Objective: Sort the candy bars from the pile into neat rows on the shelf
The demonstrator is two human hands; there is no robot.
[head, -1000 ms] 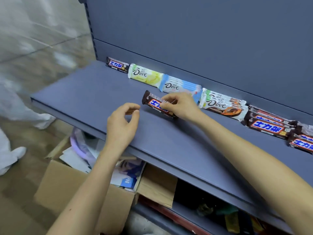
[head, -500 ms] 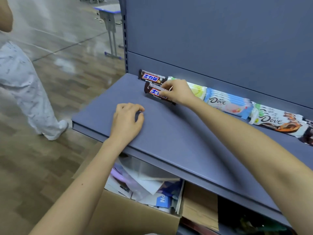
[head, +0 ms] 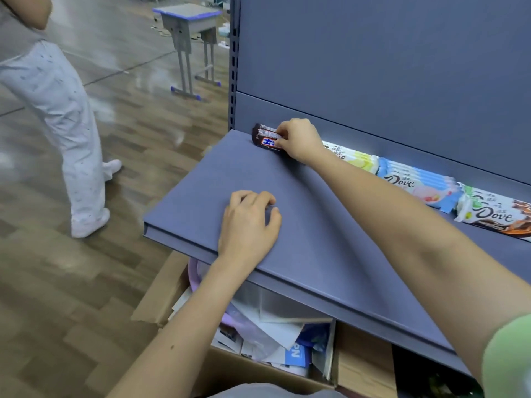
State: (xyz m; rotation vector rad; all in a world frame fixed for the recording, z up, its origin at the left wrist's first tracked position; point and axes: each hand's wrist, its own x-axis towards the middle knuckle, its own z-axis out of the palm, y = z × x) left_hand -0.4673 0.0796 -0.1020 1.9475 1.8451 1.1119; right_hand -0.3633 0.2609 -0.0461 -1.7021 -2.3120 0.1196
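On the blue-grey shelf [head: 224, 179], at its back left corner, lies a dark brown candy bar [head: 265, 139] with a blue and white label. My right hand [head: 300, 140] grips its right end, setting it against a second brown bar behind it by the back wall. To the right run a yellow Dove bar [head: 355, 156], a blue Dove stack [head: 416, 182] and a white-brown Dove stack [head: 494, 214]. My left hand [head: 250, 222] rests on the shelf near its front edge, fingers curled, holding nothing.
An open cardboard box [head: 172, 294] of papers and plastic sits under the shelf. A person in light trousers [head: 60, 110] stands on the wooden floor at left. A small desk [head: 189, 27] stands further back. The shelf's back panel [head: 373, 67] rises behind the row.
My right hand has carried the brown bar left and back, down to the shelf's corner beside the other brown bar. My left hand settled onto the shelf. The view swung left.
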